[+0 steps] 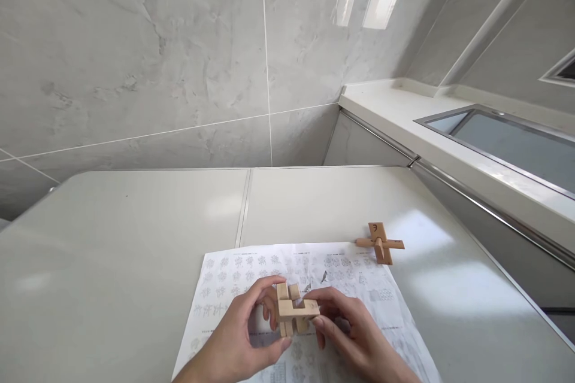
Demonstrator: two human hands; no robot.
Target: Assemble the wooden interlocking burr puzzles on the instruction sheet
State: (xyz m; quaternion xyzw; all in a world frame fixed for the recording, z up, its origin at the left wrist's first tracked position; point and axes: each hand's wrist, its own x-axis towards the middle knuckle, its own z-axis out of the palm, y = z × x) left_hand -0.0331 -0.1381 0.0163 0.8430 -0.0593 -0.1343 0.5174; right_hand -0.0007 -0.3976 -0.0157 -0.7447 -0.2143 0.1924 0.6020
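Note:
Between my hands is a partly interlocked wooden burr puzzle [290,309], made of several notched pale blocks. My left hand [245,329] grips its left side, with the thumb below and the fingers curled over the top and behind. From the right, my right hand [345,326] pinches the end of a notched horizontal piece between thumb and forefinger. An open notch shows in the top of that piece. Below both hands lies a large printed instruction sheet [215,311] with rows of small diagrams, partly hidden by my hands and the puzzle.
A cross-shaped assembled wooden puzzle [380,243] with dark marks stands at the sheet's upper right corner. The white folding table [135,239] has a seam across it. Beyond are a grey tiled wall [179,42] and, at right, a white counter [381,99] with a sink [503,137].

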